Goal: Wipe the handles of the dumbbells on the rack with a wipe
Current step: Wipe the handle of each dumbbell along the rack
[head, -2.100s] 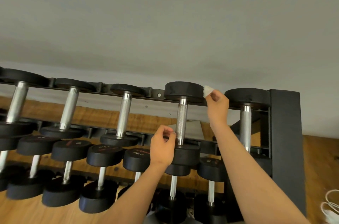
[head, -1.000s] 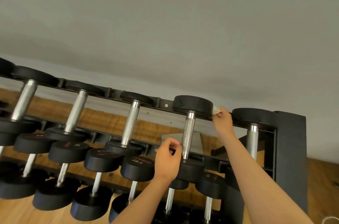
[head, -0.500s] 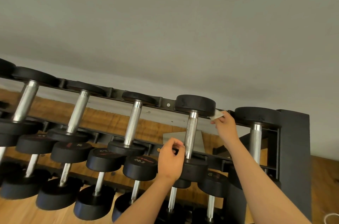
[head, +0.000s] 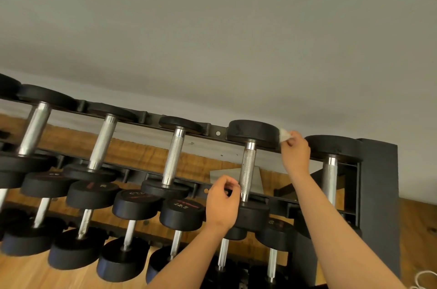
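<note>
Right hand (head: 295, 153) is pinching the wipe (head: 284, 135) against a dumbbell head (head: 254, 133); left hand (head: 223, 203), grip curled loosely, empty, is nearing the handle (head: 246, 172).

My right hand (head: 295, 153) is reaching up, fingertips pinching closed; my left hand (head: 222, 203) is hovering lower, fingers curling loosely, both forearms extending upward.

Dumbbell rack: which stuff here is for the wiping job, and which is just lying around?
For the job:
- wipe, pinched in the right hand by the far head of one dumbbell
- that dumbbell's knurled handle, with the left hand beside it
- the other top-row handles, such as the one to the left
- rack

Just lying about:
- white cord on the wooden floor
</note>
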`<state>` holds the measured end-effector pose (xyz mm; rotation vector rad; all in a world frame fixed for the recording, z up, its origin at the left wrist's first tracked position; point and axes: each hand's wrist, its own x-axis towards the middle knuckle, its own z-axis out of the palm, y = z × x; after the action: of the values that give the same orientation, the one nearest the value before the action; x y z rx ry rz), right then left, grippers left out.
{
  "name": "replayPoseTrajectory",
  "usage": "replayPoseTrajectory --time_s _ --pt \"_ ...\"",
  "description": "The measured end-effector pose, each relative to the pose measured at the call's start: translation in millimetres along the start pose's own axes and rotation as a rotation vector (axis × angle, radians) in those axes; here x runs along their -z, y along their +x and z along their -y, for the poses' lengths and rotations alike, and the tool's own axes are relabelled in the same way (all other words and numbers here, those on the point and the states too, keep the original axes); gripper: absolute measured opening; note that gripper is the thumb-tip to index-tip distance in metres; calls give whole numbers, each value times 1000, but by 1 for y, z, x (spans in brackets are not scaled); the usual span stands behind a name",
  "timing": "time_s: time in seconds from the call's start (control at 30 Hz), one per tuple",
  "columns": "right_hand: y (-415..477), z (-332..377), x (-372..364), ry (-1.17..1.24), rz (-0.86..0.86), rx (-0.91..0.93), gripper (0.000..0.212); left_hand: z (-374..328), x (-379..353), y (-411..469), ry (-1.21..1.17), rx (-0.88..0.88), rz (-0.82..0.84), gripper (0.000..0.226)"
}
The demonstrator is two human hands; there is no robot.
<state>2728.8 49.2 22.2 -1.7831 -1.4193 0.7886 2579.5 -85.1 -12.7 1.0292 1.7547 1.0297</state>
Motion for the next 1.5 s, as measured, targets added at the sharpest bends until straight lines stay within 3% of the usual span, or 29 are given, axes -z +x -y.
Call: replayPoseTrajectory --time_s 0.27,0.47,0.8,1.2,1.33,1.5 --pt "-39 6 1 -6 -89 109 12 2 -1 1 -14 14 -2 11" --pt "-32 8 12 -44 -24 119 27 3 -1 1 -27 -6 -1 13" --pt "-27 51 -8 33 -6 290 15 0 0 -1 -19 -8 1 15" --pt "-13 65 -21 -32 3 328 6 0 1 -1 -33 -3 8 14" --pt "-27 55 -23 -55 31 339 4 -2 4 4 0 -20 89 5" --pt "-17 61 -25 -79 19 380 4 -33 19 23 12 -248 21 35"
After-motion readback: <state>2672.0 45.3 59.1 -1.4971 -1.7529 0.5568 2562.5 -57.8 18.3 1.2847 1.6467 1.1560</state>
